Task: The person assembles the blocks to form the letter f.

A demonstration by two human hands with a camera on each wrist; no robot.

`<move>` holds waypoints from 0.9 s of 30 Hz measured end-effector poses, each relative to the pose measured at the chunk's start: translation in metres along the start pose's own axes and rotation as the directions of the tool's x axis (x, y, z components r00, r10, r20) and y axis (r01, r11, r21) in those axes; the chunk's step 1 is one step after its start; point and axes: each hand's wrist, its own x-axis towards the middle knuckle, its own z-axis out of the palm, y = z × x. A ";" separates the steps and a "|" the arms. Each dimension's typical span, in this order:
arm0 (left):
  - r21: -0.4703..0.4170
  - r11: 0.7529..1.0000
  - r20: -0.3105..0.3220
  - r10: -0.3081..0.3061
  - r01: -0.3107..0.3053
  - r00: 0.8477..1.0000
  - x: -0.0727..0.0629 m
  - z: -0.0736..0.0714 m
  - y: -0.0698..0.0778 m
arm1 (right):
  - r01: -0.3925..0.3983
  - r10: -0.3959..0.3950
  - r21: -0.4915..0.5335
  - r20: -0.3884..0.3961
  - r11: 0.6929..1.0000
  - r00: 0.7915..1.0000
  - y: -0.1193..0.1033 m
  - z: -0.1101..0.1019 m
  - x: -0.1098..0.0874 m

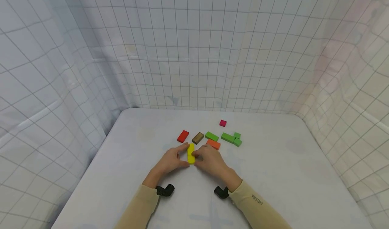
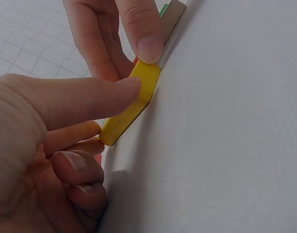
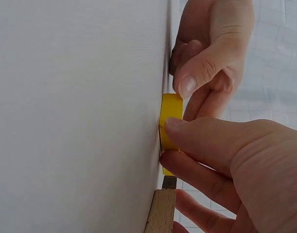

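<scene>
A bright yellow block point(image 1: 190, 158) stands or lies on the white table between both hands; a line across it leaves unclear whether it is one piece or two. My left hand point(image 1: 171, 160) holds it from the left, thumb at the near end and a finger at the far end. From the right, my right hand point(image 1: 212, 159) pinches it between thumb and fingers. In the right wrist view the right thumb presses on the yellow block point(image 3: 171, 108). Just beyond the hands lie a brown wooden block point(image 1: 198, 138), a red block point(image 1: 183, 136) and an orange block point(image 1: 214, 144).
A green block point(image 1: 211, 136) lies behind the orange one. Further right, a longer green block point(image 1: 227, 137) sits beside two small green pieces point(image 1: 237, 142). A small pink block point(image 1: 223, 123) is farther back. Grid-patterned white curtains point(image 1: 209, 53) surround the table point(image 1: 285, 161).
</scene>
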 end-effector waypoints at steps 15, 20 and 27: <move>-0.043 0.999 0.031 0.032 -0.031 0.999 0.002 -0.002 -0.006 | 0.023 -0.023 0.004 0.009 1.000 1.000 0.003 0.001 0.001; -0.037 0.999 0.037 0.036 -0.035 0.999 0.003 -0.004 -0.006 | 0.021 -0.021 0.010 0.009 1.000 1.000 0.005 0.000 0.001; -0.022 0.999 0.047 0.036 -0.035 0.998 0.004 -0.005 -0.006 | 0.045 -0.045 0.031 0.017 0.999 0.999 0.004 -0.003 -0.001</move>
